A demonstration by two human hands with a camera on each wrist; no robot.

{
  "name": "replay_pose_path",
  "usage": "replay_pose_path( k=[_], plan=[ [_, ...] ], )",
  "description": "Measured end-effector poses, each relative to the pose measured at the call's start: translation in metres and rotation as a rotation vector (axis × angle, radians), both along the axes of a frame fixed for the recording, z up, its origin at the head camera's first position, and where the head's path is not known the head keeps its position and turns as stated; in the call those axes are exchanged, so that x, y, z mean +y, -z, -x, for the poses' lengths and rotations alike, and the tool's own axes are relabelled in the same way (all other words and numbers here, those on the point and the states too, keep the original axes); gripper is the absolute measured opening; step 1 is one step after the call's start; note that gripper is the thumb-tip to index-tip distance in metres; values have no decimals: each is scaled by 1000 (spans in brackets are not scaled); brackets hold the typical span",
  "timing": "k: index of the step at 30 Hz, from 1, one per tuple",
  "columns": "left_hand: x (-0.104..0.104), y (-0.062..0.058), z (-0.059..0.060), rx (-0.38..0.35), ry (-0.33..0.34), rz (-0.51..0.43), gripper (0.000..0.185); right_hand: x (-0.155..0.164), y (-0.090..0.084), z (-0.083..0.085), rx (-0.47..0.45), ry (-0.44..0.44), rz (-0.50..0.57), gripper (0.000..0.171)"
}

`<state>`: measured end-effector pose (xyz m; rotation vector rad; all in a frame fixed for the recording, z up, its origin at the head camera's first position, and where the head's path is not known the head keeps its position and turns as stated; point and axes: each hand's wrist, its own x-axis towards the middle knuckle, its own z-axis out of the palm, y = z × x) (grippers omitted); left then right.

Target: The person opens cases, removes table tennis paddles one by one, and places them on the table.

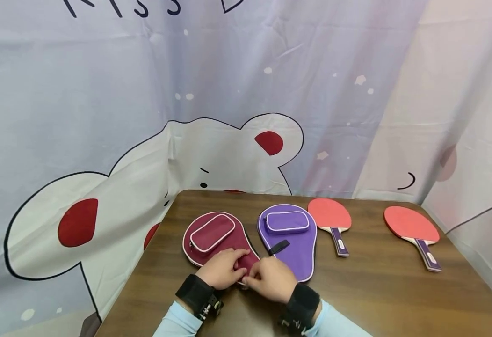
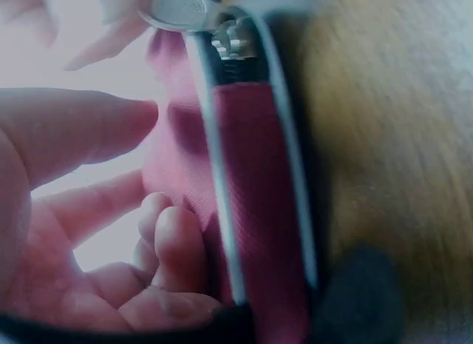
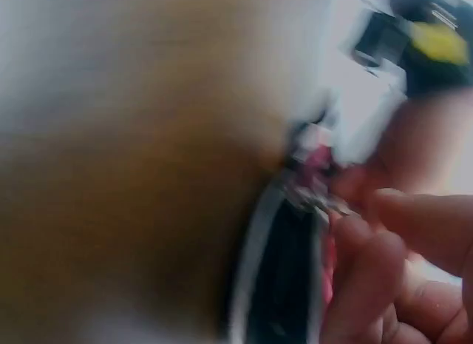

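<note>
We see a wood-grain table (image 1: 376, 290) bearing two paddle-shaped fabric cases and two paddles. The red case (image 1: 212, 238) lies near the left, its woven cloth edged with white piping and fitted with an oblong zipped pocket on top. The purple case (image 1: 290, 243), just to its right, has the same shape, piping and pocket, plus a black strap across its middle. Farther right lie the near paddle (image 1: 331, 220) and the far-right paddle (image 1: 414, 229), each with a smooth red rubber face and a dark handle carrying a small pale label whose writing we cannot read.

Both hands meet at the red case's narrow near end. The left hand (image 1: 222, 268) rests on the cloth with fingers (image 2: 174, 244) curled against the case edge. The right hand (image 1: 271, 279) pinches a small metal zipper pull (image 3: 314, 200) between fingertips (image 3: 369, 233); the left-wrist view shows the zipper (image 2: 229, 44) at the seam between the white pipings.

Behind hangs a wrinkled cloth backdrop (image 1: 103, 117) printed with white bears; partial dark letters run along its top edge.
</note>
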<state>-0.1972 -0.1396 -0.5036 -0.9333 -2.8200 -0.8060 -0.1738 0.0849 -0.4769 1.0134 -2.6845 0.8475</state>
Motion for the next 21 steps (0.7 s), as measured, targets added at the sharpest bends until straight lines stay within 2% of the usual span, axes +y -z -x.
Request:
replay_pose_path(
  k=[3,4,7,9,10,13,16,17,19,21],
  plan=[
    [3,-14,-8,-65,16,2,37,13,-5,17,-76,47,110,24],
    [5,-22,-12,-104,23,-1,35,17,-5,22,-86,70,124,23],
    [10,-34,-13,-145,81,10,26,27,-3,32,-104,107,115,17],
    [12,-38,-10,-154,123,5,22,29,1,35,-100,98,111,16],
    [12,-39,-8,-160,140,-4,21,32,12,42,-71,71,119,18],
    [11,-37,-5,-181,155,-53,18,29,17,43,-34,64,144,19],
    [8,-32,-5,-179,88,-161,9,23,19,39,-31,108,176,15],
    [7,-30,-5,-156,44,-203,7,18,8,31,-51,137,189,12],
    [7,-28,-7,-66,-70,-289,14,11,5,25,-31,162,225,8],
    [8,-29,-12,76,-201,-347,23,3,1,16,22,150,259,6]
  ],
)
